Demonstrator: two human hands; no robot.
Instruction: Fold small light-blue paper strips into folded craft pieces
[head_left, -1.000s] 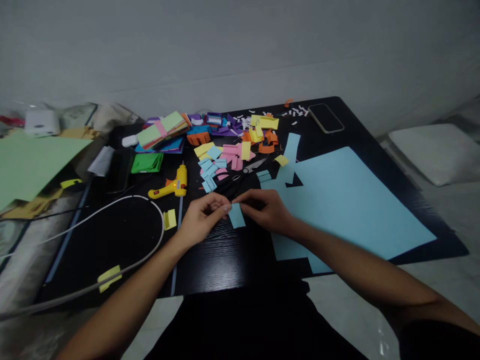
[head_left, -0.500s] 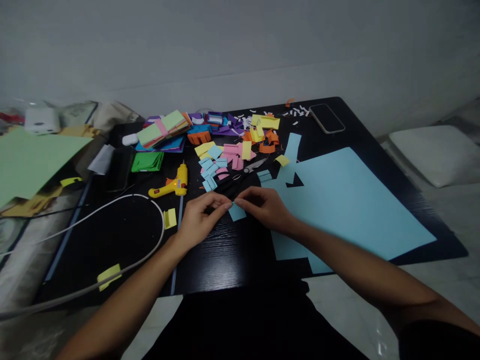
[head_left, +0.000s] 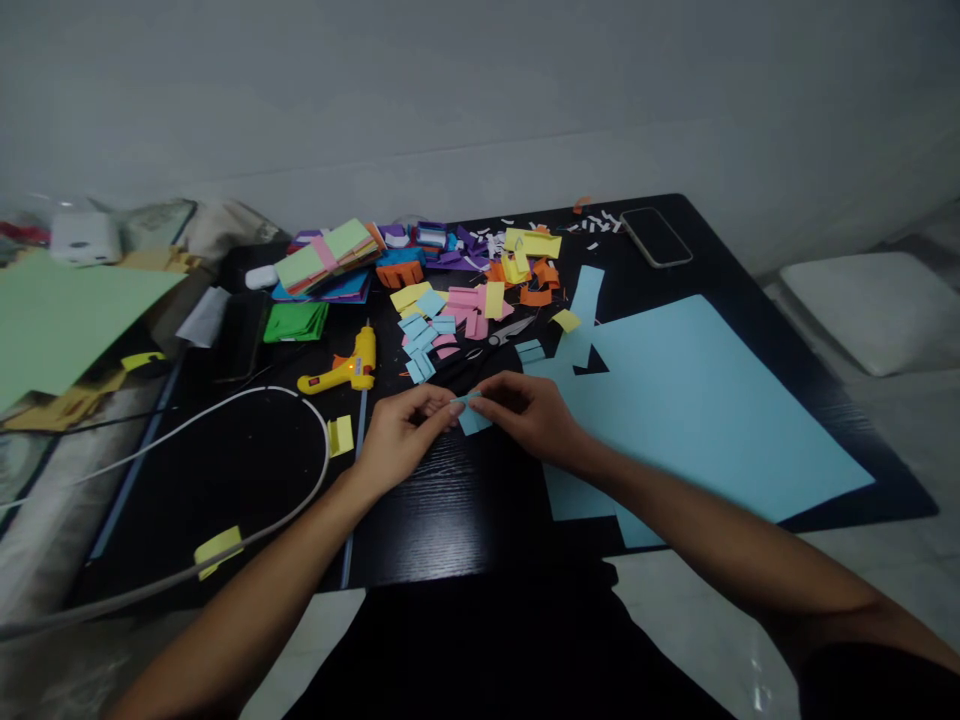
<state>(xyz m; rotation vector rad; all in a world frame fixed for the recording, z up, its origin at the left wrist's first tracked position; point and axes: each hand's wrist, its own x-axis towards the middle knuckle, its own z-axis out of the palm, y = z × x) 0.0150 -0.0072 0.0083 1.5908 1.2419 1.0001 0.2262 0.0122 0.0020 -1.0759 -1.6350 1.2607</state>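
Observation:
A small piece of light blue paper is pinched between both my hands over the dark table. My left hand grips its left upper side with thumb and fingers. On the other side, my right hand has its thumb and fingertips closed on the upper right part. A crease or fold seems to run near the top of the piece. Just beyond the hands lie scissors, partly hidden, and a group of folded light blue paper pieces. Large light blue sheets lie under my right forearm.
A yellow hot glue gun lies left of my left hand, near a white cable. Behind are green paper, a banded paper stack, and colored scraps. A phone rests at the back right.
The blue paper piece has been turned slightly between my fingers, so its upper folded strip shows more. My left fingertips have shifted slightly left; both hands stay in nearly the same place.

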